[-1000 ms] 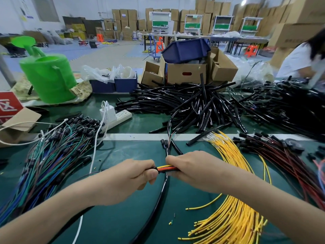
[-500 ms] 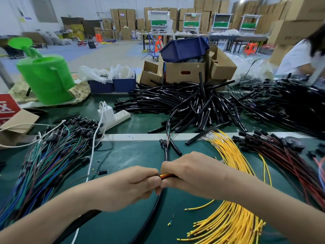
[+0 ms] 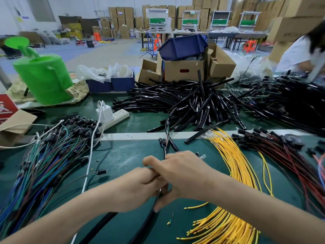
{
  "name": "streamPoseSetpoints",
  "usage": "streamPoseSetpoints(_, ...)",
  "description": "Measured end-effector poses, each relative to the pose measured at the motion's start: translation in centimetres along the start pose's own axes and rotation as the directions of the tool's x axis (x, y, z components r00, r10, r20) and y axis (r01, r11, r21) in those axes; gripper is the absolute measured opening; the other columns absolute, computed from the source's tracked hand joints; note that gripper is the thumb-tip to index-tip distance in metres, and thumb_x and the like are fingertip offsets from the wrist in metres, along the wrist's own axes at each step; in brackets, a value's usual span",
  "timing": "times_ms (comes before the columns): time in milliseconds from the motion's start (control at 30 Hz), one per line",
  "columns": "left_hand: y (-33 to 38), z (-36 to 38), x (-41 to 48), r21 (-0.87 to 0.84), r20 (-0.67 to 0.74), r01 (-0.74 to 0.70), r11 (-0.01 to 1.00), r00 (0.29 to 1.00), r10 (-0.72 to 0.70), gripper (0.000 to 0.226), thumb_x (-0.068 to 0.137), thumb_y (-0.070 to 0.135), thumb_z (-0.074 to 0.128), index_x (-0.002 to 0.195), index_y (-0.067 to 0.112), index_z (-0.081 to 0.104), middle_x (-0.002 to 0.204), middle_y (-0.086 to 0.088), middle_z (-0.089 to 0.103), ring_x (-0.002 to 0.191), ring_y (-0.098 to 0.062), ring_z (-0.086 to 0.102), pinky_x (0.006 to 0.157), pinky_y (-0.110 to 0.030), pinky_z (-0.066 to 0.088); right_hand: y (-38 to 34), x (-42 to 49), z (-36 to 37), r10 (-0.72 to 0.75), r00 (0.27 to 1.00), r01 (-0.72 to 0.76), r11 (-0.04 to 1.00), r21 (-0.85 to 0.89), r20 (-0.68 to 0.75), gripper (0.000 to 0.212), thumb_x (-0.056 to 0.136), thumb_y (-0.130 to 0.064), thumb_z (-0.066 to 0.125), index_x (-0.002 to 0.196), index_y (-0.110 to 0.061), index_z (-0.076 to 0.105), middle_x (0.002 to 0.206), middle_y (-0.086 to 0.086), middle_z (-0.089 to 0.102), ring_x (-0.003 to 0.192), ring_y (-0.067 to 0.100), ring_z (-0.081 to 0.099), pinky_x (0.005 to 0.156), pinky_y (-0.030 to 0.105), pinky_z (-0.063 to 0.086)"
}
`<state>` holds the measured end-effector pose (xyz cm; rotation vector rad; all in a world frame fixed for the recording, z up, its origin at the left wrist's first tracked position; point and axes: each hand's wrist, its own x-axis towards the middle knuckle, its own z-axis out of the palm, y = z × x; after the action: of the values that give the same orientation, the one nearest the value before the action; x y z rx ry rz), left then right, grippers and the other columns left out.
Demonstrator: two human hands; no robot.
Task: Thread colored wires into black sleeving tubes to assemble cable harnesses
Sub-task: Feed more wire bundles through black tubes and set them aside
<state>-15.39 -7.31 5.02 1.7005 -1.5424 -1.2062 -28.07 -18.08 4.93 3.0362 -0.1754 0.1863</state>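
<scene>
The left hand (image 3: 140, 187) has its fingers clenched on the glossy black sleeving tube (image 3: 148, 221) over the green tabletop (image 3: 123, 155); the right hand (image 3: 182, 175) hides its grasp. Risk: the coloured wires, unseen here, could buckle at the tube mouth.

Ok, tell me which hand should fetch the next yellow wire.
Right. The yellow wires lie just beside the right hand, on its side; the left hand grips the black sleeving tube and would have to cross over.
</scene>
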Motion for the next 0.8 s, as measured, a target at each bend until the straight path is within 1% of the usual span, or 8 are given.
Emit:
streamPoseSetpoints(100, -1.0, -1.2, -0.1, 0.019, -0.029, -0.019, 1.000, 0.999, 0.020, 0.026, 0.101, 0.025, 0.039, 0.083, 0.014, 0.055, 0.051, 0.012, 0.045, 0.043, -0.006, 0.034, 0.041, -0.017, 0.031, 2.0, -0.5, -0.4, 0.065, 0.997, -0.060, 0.993, -0.104, 0.050, 0.048, 0.083, -0.058, 0.054, 0.113, -0.022, 0.047, 0.104, -0.004, 0.061, 0.107, 0.021, 0.048, 0.092, 0.035, 0.035)
streamPoseSetpoints(167, -1.8, -1.9, -0.3, -0.002, -0.017, -0.043, 0.999, 0.999, 0.043, 0.026, 0.101, 0.025, 0.039, 0.089, 0.011, 0.056, 0.054, 0.007, 0.047, 0.040, -0.009, 0.036, 0.040, -0.019, 0.032, 3.3, -0.9, -0.3, 0.132, 0.989, -0.127, 0.989, -0.082, 0.060, 0.022, 0.093, -0.040, 0.045, 0.104, -0.021, 0.049, 0.105, -0.004, 0.058, 0.106, 0.022, 0.050, 0.086, 0.033, 0.037)
streamPoseSetpoints(233, -2.8, -2.3, -0.6, -0.028, -0.029, -0.046, 0.999, 0.999, 0.045, 0.028, 0.098, 0.030, 0.039, 0.092, 0.009, 0.057, 0.056, 0.004, 0.051, 0.037, -0.012, 0.038, 0.042, -0.022, 0.033, 4.4, -1.5, -0.3, 0.211, 0.975, -0.208, 0.977, -0.045, 0.073, 0.012, 0.093, -0.032, 0.046, 0.096, -0.020, 0.046, 0.100, -0.003, 0.058, 0.097, 0.023, 0.055, 0.071, 0.031, 0.036)
streamPoseSetpoints(333, -4.6, -2.4, -1.0, -0.093, -0.051, 0.011, 0.996, 0.999, -0.016, 0.033, 0.094, 0.036, 0.039, 0.088, 0.010, 0.058, 0.054, 0.004, 0.047, 0.037, -0.012, 0.035, 0.041, -0.020, 0.032, 5.8, -2.4, -0.2, 0.274, 0.958, -0.270, 0.961, -0.050, 0.088, 0.013, 0.091, -0.029, 0.047, 0.086, -0.023, 0.035, 0.095, -0.001, 0.057, 0.091, 0.026, 0.056, 0.066, 0.033, 0.039)
streamPoseSetpoints(400, -5.4, -2.3, -1.1, -0.095, -0.059, 0.048, 0.994, 0.997, -0.054, 0.032, 0.097, 0.034, 0.038, 0.083, 0.015, 0.060, 0.053, 0.006, 0.041, 0.042, -0.010, 0.029, 0.040, -0.017, 0.028, 6.1, -2.8, -0.1, 0.279, 0.954, -0.271, 0.959, -0.080, 0.111, 0.012, 0.091, -0.030, 0.045, 0.089, -0.023, 0.036, 0.096, -0.001, 0.057, 0.092, 0.025, 0.056, 0.069, 0.036, 0.045)
streamPoseSetpoints(600, -4.9, -2.0, -1.3, 0.106, -0.064, 0.027, 0.994, 0.998, -0.020, 0.034, 0.094, 0.045, 0.036, 0.075, 0.028, 0.059, 0.054, 0.010, 0.043, 0.049, -0.007, 0.032, 0.047, -0.018, 0.029, 5.1, -2.9, 0.4, 0.183, 0.962, -0.161, 0.980, -0.118, 0.203, 0.014, 0.093, -0.029, 0.047, 0.098, -0.018, 0.040, 0.094, 0.001, 0.058, 0.089, 0.026, 0.055, 0.070, 0.038, 0.046)
streamPoseSetpoints(700, -4.3, -1.8, -1.1, 0.239, -0.048, 0.022, 0.971, 0.999, -0.011, 0.035, 0.100, 0.039, 0.034, 0.075, 0.028, 0.056, 0.053, 0.017, 0.047, 0.048, -0.005, 0.036, 0.048, -0.014, 0.030, 4.0, -2.6, 0.6, 0.163, 0.967, -0.148, 0.985, -0.088, 0.197, 0.023, 0.095, -0.029, 0.048, 0.106, -0.017, 0.032, 0.085, 0.003, 0.054, 0.078, 0.030, 0.053, 0.066, 0.040, 0.045)
streamPoseSetpoints(800, -3.9, -1.5, -0.9, 0.215, -0.034, 0.019, 0.976, 0.999, -0.012, 0.035, 0.101, 0.036, 0.034, 0.072, 0.027, 0.052, 0.051, 0.016, 0.047, 0.046, -0.005, 0.035, 0.046, -0.015, 0.029, 3.5, -2.5, 0.4, 0.147, 0.973, -0.138, 0.989, -0.061, 0.177, 0.033, 0.095, -0.031, 0.050, 0.109, -0.021, 0.023, 0.076, -0.001, 0.046, 0.072, 0.029, 0.051, 0.066, 0.040, 0.048)
